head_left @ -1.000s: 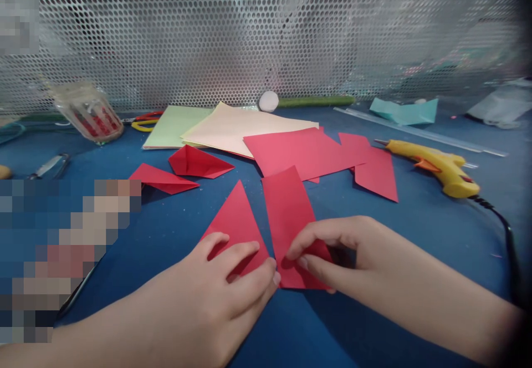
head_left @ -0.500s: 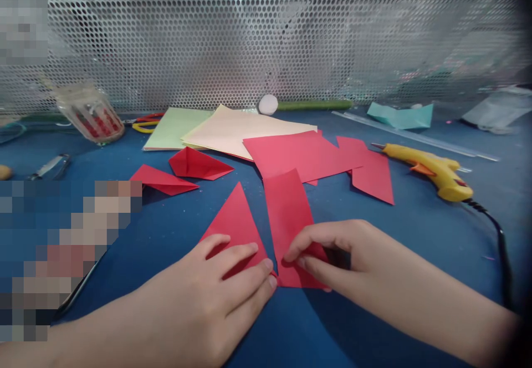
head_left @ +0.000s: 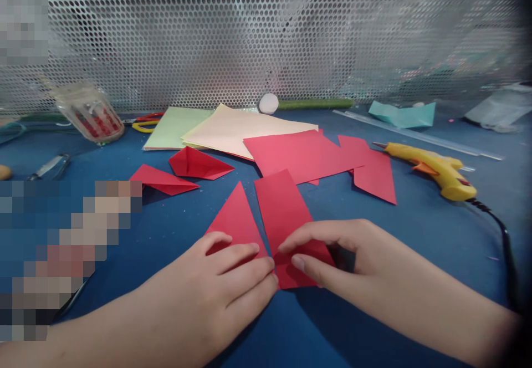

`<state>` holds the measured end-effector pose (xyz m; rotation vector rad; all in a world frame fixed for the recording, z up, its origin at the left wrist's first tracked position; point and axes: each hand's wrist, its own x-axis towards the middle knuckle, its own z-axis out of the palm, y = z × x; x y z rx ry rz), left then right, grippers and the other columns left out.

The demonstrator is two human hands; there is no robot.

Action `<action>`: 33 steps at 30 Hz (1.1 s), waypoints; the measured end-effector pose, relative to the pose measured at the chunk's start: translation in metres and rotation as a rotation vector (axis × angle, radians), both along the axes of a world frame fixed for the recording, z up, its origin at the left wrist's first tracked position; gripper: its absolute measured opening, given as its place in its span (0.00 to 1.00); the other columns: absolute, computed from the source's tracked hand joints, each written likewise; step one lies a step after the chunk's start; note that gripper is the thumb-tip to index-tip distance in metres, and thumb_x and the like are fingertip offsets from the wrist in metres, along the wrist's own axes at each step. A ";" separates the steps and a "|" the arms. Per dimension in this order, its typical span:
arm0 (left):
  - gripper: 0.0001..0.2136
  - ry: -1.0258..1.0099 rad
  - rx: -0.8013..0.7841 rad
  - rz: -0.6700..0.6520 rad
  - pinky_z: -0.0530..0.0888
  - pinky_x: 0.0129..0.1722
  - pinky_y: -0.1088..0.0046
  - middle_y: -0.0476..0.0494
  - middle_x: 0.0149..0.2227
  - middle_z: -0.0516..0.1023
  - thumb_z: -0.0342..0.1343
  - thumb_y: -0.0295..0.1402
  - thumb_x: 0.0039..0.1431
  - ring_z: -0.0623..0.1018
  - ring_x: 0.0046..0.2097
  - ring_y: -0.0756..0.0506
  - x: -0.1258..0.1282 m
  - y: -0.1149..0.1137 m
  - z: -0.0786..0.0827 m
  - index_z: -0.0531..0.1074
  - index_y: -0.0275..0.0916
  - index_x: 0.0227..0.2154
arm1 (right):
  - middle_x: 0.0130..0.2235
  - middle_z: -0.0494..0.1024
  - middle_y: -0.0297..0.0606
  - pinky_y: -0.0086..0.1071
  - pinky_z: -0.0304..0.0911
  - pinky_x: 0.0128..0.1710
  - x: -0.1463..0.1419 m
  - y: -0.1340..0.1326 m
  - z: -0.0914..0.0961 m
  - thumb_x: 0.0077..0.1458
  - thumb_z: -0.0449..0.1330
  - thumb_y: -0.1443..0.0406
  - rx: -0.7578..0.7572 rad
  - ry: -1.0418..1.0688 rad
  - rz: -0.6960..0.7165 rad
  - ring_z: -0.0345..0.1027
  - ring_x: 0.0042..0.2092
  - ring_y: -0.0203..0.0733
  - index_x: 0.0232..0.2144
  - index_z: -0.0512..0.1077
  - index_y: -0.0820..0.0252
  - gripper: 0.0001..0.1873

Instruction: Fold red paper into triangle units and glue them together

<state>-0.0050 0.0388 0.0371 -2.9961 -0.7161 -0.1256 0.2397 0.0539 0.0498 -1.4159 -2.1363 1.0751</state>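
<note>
Both hands are down at the near middle of the blue counter, working red paper. The left hand lies flat, its fingers stretched out side by side and pressing on the near corner of a red triangle, with the tips right at the point where it meets the piece beside it. The right hand is on the red strip: forefinger curled over the top, thumb tucked under, fingers clamped on the strip's near end. The strip runs away from the hands, tilted slightly left, its far end just short of the loose red sheets. Triangle and strip touch at the near tip; whether they are 1 folded sheet or 2 pieces, I cannot tell.

Left of the triangle, 2 folded red shapes sit on the counter, one farther, one nearer. Behind them a cream sheet overlaps a green sheet. A yellow glue gun lies to the right, nozzle pointing left, its black cord trailing toward the near right. Far back, by the perforated metal screen, there is a white ball touching a green stick, teal paper to the right, and a clear jar tipped over at far left with scissors just beside it.
</note>
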 end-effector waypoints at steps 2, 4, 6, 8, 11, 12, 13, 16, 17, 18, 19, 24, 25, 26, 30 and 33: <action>0.21 0.024 0.007 0.025 0.70 0.56 0.61 0.38 0.61 0.75 0.56 0.33 0.68 0.74 0.60 0.38 0.001 -0.001 -0.001 0.67 0.45 0.63 | 0.36 0.86 0.28 0.27 0.71 0.37 -0.001 0.000 0.000 0.58 0.58 0.69 0.010 0.003 0.010 0.79 0.35 0.38 0.36 0.82 0.49 0.13; 0.23 0.035 0.014 0.030 0.71 0.55 0.60 0.38 0.62 0.74 0.57 0.34 0.67 0.74 0.60 0.37 0.002 -0.002 -0.002 0.67 0.46 0.63 | 0.36 0.86 0.27 0.27 0.71 0.37 -0.002 0.000 0.001 0.58 0.57 0.70 0.013 0.001 0.015 0.79 0.35 0.38 0.35 0.81 0.50 0.13; 0.23 0.042 0.016 0.030 0.71 0.55 0.60 0.37 0.62 0.73 0.58 0.35 0.67 0.74 0.60 0.37 0.002 -0.003 -0.003 0.67 0.46 0.64 | 0.35 0.85 0.27 0.27 0.71 0.36 -0.002 -0.001 0.002 0.58 0.57 0.69 0.005 -0.004 0.014 0.79 0.34 0.37 0.35 0.81 0.50 0.13; 0.23 0.049 0.013 0.027 0.72 0.54 0.61 0.38 0.62 0.74 0.57 0.34 0.67 0.74 0.59 0.38 0.001 -0.004 -0.002 0.67 0.46 0.64 | 0.34 0.85 0.28 0.27 0.71 0.35 -0.002 -0.001 0.002 0.58 0.57 0.69 0.000 -0.009 0.014 0.79 0.34 0.38 0.34 0.81 0.50 0.13; 0.20 0.047 0.012 -0.003 0.71 0.54 0.62 0.41 0.61 0.75 0.54 0.31 0.70 0.75 0.58 0.40 0.000 -0.002 0.001 0.67 0.45 0.63 | 0.34 0.85 0.27 0.26 0.70 0.36 -0.001 -0.002 0.002 0.58 0.57 0.70 0.019 -0.009 0.009 0.79 0.34 0.37 0.34 0.81 0.50 0.13; 0.18 0.037 0.015 -0.025 0.71 0.53 0.63 0.43 0.61 0.76 0.51 0.31 0.72 0.75 0.57 0.41 0.000 -0.001 0.003 0.68 0.44 0.62 | 0.34 0.85 0.26 0.26 0.70 0.36 -0.001 -0.002 0.001 0.58 0.57 0.70 0.022 -0.007 0.010 0.79 0.34 0.36 0.34 0.81 0.50 0.14; 0.17 0.027 0.023 -0.046 0.71 0.53 0.63 0.45 0.61 0.76 0.48 0.30 0.74 0.76 0.57 0.42 0.000 0.000 0.004 0.68 0.43 0.62 | 0.34 0.85 0.26 0.26 0.70 0.36 -0.001 -0.002 0.001 0.58 0.57 0.70 0.018 -0.005 0.012 0.79 0.34 0.36 0.34 0.81 0.49 0.14; 0.18 0.022 0.049 -0.084 0.71 0.50 0.63 0.50 0.60 0.76 0.40 0.28 0.77 0.77 0.54 0.43 0.001 0.003 0.009 0.69 0.40 0.60 | 0.34 0.85 0.27 0.26 0.70 0.36 -0.001 -0.002 0.002 0.59 0.56 0.70 -0.002 0.007 0.024 0.79 0.34 0.36 0.34 0.81 0.50 0.14; 0.18 0.025 0.052 -0.087 0.71 0.50 0.62 0.51 0.60 0.76 0.39 0.28 0.77 0.77 0.54 0.43 0.002 0.004 0.010 0.69 0.40 0.60 | 0.34 0.85 0.27 0.26 0.70 0.36 -0.002 -0.002 0.002 0.59 0.56 0.70 -0.002 0.008 0.027 0.79 0.33 0.36 0.34 0.81 0.50 0.14; 0.18 0.028 0.053 -0.086 0.71 0.49 0.62 0.51 0.60 0.76 0.39 0.28 0.77 0.77 0.54 0.43 0.002 0.004 0.010 0.69 0.40 0.60 | 0.34 0.85 0.27 0.26 0.70 0.36 -0.002 -0.002 0.002 0.59 0.56 0.71 -0.001 0.003 0.027 0.79 0.33 0.36 0.34 0.81 0.50 0.14; 0.17 0.027 0.053 -0.085 0.71 0.49 0.62 0.51 0.60 0.76 0.40 0.28 0.77 0.77 0.54 0.43 0.002 0.005 0.011 0.69 0.40 0.60 | 0.34 0.85 0.27 0.26 0.70 0.36 -0.002 -0.002 0.002 0.58 0.56 0.71 -0.001 -0.004 0.024 0.79 0.33 0.37 0.34 0.80 0.50 0.15; 0.17 0.002 0.054 -0.084 0.70 0.50 0.62 0.52 0.60 0.76 0.42 0.29 0.76 0.76 0.55 0.43 -0.001 0.004 0.008 0.70 0.41 0.60 | 0.33 0.85 0.29 0.28 0.70 0.35 -0.003 -0.004 0.002 0.57 0.55 0.72 0.000 0.002 0.006 0.78 0.33 0.38 0.32 0.80 0.52 0.15; 0.17 -0.005 0.053 -0.087 0.70 0.50 0.63 0.52 0.60 0.76 0.42 0.29 0.77 0.76 0.55 0.43 -0.001 0.004 0.007 0.70 0.41 0.60 | 0.33 0.85 0.29 0.28 0.70 0.35 -0.002 -0.004 0.001 0.56 0.55 0.72 0.005 0.007 0.004 0.78 0.33 0.38 0.32 0.80 0.52 0.14; 0.17 -0.010 0.053 -0.084 0.69 0.51 0.63 0.52 0.61 0.76 0.41 0.29 0.77 0.76 0.55 0.43 -0.001 0.005 0.006 0.70 0.41 0.60 | 0.33 0.85 0.28 0.27 0.70 0.35 -0.002 -0.004 0.001 0.56 0.55 0.72 0.006 0.007 0.000 0.78 0.33 0.37 0.32 0.80 0.52 0.14; 0.19 -0.031 0.058 -0.081 0.68 0.53 0.63 0.52 0.60 0.77 0.37 0.27 0.77 0.76 0.55 0.44 0.000 0.006 0.004 0.71 0.40 0.59 | 0.33 0.85 0.27 0.26 0.70 0.35 -0.002 -0.005 0.002 0.57 0.56 0.71 0.000 0.012 -0.007 0.78 0.33 0.36 0.32 0.80 0.51 0.14; 0.17 -0.020 0.037 -0.074 0.68 0.53 0.63 0.51 0.61 0.76 0.40 0.28 0.77 0.76 0.56 0.44 0.000 0.006 0.005 0.70 0.40 0.59 | 0.34 0.85 0.28 0.27 0.70 0.36 -0.003 -0.006 0.003 0.57 0.56 0.72 -0.005 0.014 -0.004 0.79 0.34 0.37 0.32 0.80 0.51 0.14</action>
